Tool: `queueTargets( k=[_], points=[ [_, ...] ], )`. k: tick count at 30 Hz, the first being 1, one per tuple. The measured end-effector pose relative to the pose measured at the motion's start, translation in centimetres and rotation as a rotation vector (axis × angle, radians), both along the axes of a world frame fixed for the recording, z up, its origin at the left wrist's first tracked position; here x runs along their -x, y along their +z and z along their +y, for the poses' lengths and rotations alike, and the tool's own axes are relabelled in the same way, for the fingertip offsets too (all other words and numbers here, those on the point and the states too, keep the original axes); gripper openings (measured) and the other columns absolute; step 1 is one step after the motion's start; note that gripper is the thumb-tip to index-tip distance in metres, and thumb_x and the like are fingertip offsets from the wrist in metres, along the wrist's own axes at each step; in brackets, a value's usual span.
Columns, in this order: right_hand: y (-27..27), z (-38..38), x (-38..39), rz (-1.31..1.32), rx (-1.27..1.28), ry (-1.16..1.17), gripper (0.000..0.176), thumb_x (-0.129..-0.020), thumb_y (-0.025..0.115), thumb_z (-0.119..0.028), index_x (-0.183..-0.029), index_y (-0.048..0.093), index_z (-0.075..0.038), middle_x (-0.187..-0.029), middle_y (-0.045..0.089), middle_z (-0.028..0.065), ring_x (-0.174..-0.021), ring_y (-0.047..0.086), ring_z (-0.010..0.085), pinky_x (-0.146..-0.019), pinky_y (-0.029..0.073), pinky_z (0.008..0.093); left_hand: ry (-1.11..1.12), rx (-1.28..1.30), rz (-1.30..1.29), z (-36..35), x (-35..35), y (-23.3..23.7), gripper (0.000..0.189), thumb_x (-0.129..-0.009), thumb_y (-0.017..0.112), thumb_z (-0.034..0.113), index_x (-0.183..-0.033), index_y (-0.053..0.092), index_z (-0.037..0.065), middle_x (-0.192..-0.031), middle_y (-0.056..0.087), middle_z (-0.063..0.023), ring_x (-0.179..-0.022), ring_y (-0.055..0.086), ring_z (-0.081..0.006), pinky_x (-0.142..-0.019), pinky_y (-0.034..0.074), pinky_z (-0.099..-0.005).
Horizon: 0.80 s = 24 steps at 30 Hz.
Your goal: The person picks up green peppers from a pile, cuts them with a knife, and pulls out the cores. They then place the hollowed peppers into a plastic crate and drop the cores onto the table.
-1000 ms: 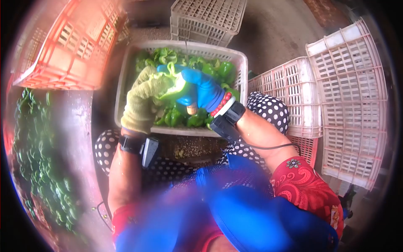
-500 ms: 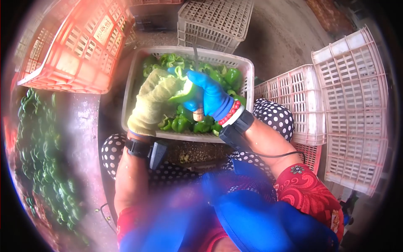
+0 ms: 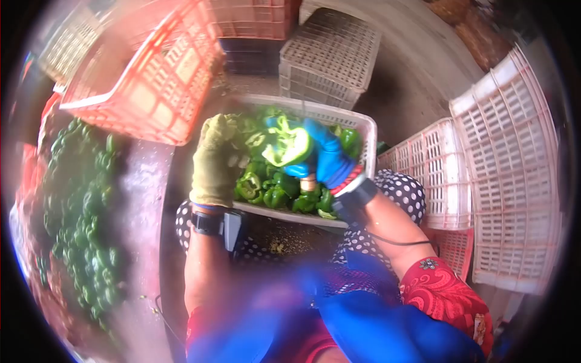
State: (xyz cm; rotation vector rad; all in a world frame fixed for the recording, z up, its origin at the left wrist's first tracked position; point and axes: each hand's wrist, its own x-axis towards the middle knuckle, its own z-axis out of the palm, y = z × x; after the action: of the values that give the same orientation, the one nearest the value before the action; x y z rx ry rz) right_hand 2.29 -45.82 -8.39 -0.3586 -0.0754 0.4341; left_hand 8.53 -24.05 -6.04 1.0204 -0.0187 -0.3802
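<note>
My right hand, in a blue glove, is closed around a green bell pepper whose cut, pale inside faces up. The wooden handle of a knife pokes out below the same hand; its blade is hard to make out. To the left, my left hand wears a yellow knit glove and has its fingers curled, apart from the pepper; anything inside them is hidden. Both hands are over a white plastic crate holding several green bell peppers, some cut open.
An orange crate is tilted at the upper left. A grey crate stands upside down behind. White crates are stacked on the right. A heap of green peppers lies at the left beside a pinkish floor strip.
My left hand has come away from the pepper toward the left. The pepper stays in my right hand, its cut side now turned up. The whole view has shifted slightly.
</note>
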Motion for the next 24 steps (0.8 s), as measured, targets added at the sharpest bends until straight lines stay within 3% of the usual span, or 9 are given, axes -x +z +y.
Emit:
queueTargets(
  k=[2,3,7,9,13,15,20,22,24],
  points=[
    [1.6,-1.6,0.8,0.098,0.629,-0.098,0.042,-0.094,0.070,-0.050,-0.108,0.067,-0.011,-0.071,0.065,0.0054,-0.050,0.055,0.0144,-0.048,0.045,0.0278,-0.017,0.101,0.104,3.4,0.1,2.2,0.027,-0.107,0.054,0.034,-0.103,0.062,0.009,-0.074,0.058,-0.0034,-0.056,0.050,-0.0158,-0.055,0.046,-0.0329],
    [-1.1,-3.3,0.4,0.148,0.943,-0.035,0.058,-0.097,0.068,-0.043,-0.144,0.057,-0.011,-0.088,0.068,0.0071,-0.061,0.057,0.0142,-0.053,0.048,0.0307,0.098,-0.010,0.141,5.0,0.8,3.4,0.031,-0.102,0.061,0.038,-0.099,0.066,0.007,-0.075,0.058,0.0015,-0.061,0.050,-0.0120,-0.058,0.043,-0.0289],
    [-3.2,-3.6,0.8,-0.563,2.304,-0.098,0.062,-0.084,0.076,-0.047,-0.132,0.065,-0.010,-0.108,0.073,0.0227,-0.097,0.071,0.0379,-0.082,0.055,0.0480,-0.037,-1.395,-0.789,20.2,6.3,3.0,0.023,-0.092,0.072,0.028,-0.101,0.070,0.007,-0.084,0.069,-0.0032,-0.069,0.064,-0.0190,-0.065,0.053,-0.0361],
    [-5.6,-4.3,0.9,-0.671,2.064,-0.264,0.046,-0.085,0.079,-0.040,-0.117,0.069,-0.009,-0.087,0.068,0.0118,-0.075,0.063,0.0266,-0.067,0.049,0.0400,-0.209,-1.145,-0.028,23.4,11.8,4.8,0.030,-0.092,0.072,0.032,-0.106,0.071,0.007,-0.093,0.073,-0.0061,-0.072,0.067,-0.0166,-0.064,0.054,-0.0339],
    [-8.9,-5.5,-0.4,-0.182,1.710,-0.110,0.021,-0.092,0.078,-0.025,-0.106,0.069,-0.011,-0.069,0.055,-0.0078,-0.048,0.043,0.0026,-0.043,0.033,0.0222,0.366,-1.381,0.414,35.0,14.1,1.0,0.035,-0.094,0.070,0.032,-0.114,0.068,0.003,-0.087,0.072,-0.0112,-0.065,0.067,-0.0194,-0.060,0.054,-0.0327],
    [-8.0,-4.8,-0.2,-0.060,1.630,-0.078,0.021,-0.093,0.076,-0.025,-0.106,0.069,-0.011,-0.071,0.057,-0.0071,-0.049,0.045,0.0029,-0.043,0.034,0.0220,0.665,-1.481,0.488,39.2,13.5,0.4,0.033,-0.095,0.068,0.030,-0.113,0.067,0.002,-0.086,0.073,-0.0132,-0.062,0.067,-0.0215,-0.060,0.055,-0.0325],
    [-8.3,-2.6,-0.5,0.044,1.494,-0.061,0.023,-0.096,0.074,-0.028,-0.110,0.069,-0.010,-0.074,0.059,-0.0047,-0.052,0.050,0.0040,-0.045,0.037,0.0211,0.258,-2.438,-0.039,45.1,11.0,-5.1,0.042,-0.096,0.066,0.033,-0.123,0.060,0.002,-0.096,0.073,-0.0141,-0.078,0.070,-0.0231,-0.073,0.056,-0.0354],
    [-9.5,-3.2,-0.7,-0.227,1.588,-0.067,0.026,-0.096,0.073,-0.029,-0.113,0.069,-0.010,-0.075,0.060,-0.0040,-0.052,0.051,0.0048,-0.045,0.038,0.0214,1.002,-1.284,0.280,40.8,8.7,-3.9,0.048,-0.094,0.069,0.026,-0.134,0.053,0.004,-0.107,0.071,-0.0125,-0.092,0.069,-0.0216,-0.084,0.054,-0.0363],
    [-9.3,-2.9,-0.2,-0.383,1.624,-0.088,0.027,-0.096,0.073,-0.030,-0.113,0.069,-0.010,-0.075,0.060,-0.0036,-0.052,0.052,0.0053,-0.045,0.039,0.0218,0.848,-1.372,0.180,36.1,7.7,-2.2,0.049,-0.095,0.070,0.026,-0.136,0.053,0.005,-0.109,0.071,-0.0110,-0.091,0.068,-0.0205,-0.084,0.054,-0.0330]
  ],
)
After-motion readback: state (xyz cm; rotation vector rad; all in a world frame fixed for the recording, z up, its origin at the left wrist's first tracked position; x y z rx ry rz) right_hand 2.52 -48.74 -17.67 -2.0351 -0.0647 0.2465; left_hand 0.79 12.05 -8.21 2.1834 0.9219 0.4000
